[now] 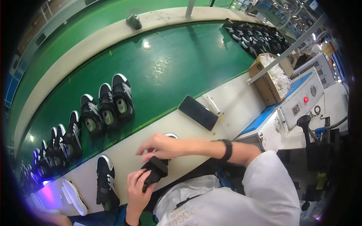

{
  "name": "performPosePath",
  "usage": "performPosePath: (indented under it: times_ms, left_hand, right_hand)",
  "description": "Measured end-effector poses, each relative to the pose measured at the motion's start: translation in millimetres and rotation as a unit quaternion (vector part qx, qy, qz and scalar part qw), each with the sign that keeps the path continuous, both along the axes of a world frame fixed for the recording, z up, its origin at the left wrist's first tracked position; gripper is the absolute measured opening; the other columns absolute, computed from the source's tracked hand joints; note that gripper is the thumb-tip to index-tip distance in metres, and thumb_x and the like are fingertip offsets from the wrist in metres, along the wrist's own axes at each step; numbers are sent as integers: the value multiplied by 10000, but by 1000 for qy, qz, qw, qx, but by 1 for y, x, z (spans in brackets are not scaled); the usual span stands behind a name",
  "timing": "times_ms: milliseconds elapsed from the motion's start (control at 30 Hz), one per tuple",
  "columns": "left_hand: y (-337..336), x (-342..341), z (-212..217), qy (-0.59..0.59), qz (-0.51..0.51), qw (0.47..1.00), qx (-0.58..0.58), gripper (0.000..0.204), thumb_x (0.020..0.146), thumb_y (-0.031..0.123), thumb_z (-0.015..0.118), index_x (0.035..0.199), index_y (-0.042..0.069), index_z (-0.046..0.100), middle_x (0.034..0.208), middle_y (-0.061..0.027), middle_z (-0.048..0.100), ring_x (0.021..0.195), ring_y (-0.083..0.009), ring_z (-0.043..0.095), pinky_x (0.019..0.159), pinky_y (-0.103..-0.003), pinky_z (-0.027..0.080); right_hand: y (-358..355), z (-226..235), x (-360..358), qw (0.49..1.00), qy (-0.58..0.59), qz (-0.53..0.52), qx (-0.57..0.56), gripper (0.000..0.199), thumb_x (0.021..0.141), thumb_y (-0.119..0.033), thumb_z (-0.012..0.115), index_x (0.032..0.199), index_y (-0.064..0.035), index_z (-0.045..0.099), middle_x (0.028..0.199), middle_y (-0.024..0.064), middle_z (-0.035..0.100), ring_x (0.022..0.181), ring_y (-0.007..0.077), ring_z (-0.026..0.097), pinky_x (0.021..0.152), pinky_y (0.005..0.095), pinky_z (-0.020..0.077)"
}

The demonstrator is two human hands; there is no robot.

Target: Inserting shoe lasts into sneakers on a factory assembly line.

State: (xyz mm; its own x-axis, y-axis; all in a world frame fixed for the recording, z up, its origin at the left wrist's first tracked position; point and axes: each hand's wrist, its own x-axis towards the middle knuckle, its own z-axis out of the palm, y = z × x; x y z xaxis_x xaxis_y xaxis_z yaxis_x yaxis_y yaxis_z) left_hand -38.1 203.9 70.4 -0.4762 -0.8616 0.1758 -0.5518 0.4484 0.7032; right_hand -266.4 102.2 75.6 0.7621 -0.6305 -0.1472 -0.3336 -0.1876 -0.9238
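My left hand (136, 190) grips a black shoe (157, 168) at its dark end, fingers wrapped around it, close in front of my body. Past my right wrist shows a pale, rounded edge, seemingly the toe of that shoe; my forearm covers the middle. Just above the shoe hovers my right hand (164, 146), slightly blurred, thumb and fingers apart with nothing visible between them. To the left on the white ledge stands another black shoe (106, 180) with a silver-white toe. Beyond my right hand lies a black phone-like slab (198, 112).
Several black shoes (122, 94) line the green conveyor belt (162, 64) at left; more dark shoe pieces (260, 37) lie far right. A carton (266, 83) of white material stands beside a machine (301, 107) with a red button. White insole-like pieces (74, 197) lie lower left, near another person's arm (52, 217).
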Motion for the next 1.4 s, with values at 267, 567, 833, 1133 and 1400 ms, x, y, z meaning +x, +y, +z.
performPosePath:
  times_ms: [267,567,833,1133,1400]
  left_hand:
    - [6,-18,-20,-24,74,996,-52,502,705,311,825,1055,16,618,1120,-190,586,1031,-419,546,872,-486,447]
    - [0,-18,-15,72,83,992,-54,234,672,17,793,852,29,645,822,-110,621,766,-298,570,689,-386,511]
    - [-6,-22,-10,68,85,990,-84,237,651,57,833,828,73,677,798,-79,630,713,-275,596,627,-368,478]
    - [-5,-16,-20,118,54,987,-91,251,623,57,839,803,90,666,789,-50,629,678,-231,563,586,-319,446]
    - [-4,-17,-17,115,55,988,-91,277,645,33,815,857,75,642,818,-61,619,704,-254,561,599,-338,464]
  right_hand:
    - [36,-30,70,963,-202,-130,124,424,990,-307,475,1268,-2,569,1106,147,667,1029,283,636,927,364,481]
    - [38,6,-35,985,-169,-37,24,246,905,-19,568,1137,-15,651,1021,125,681,863,219,643,781,333,507]
    - [44,20,-30,978,-145,-126,78,175,819,-131,764,940,-21,702,834,63,681,748,143,640,682,281,513]
    - [4,-32,50,970,24,-102,218,135,791,-8,737,749,0,609,666,-2,590,646,62,529,576,258,434]
    - [1,-47,75,990,109,-48,78,164,778,-91,700,755,16,578,691,171,622,622,283,591,604,389,473]
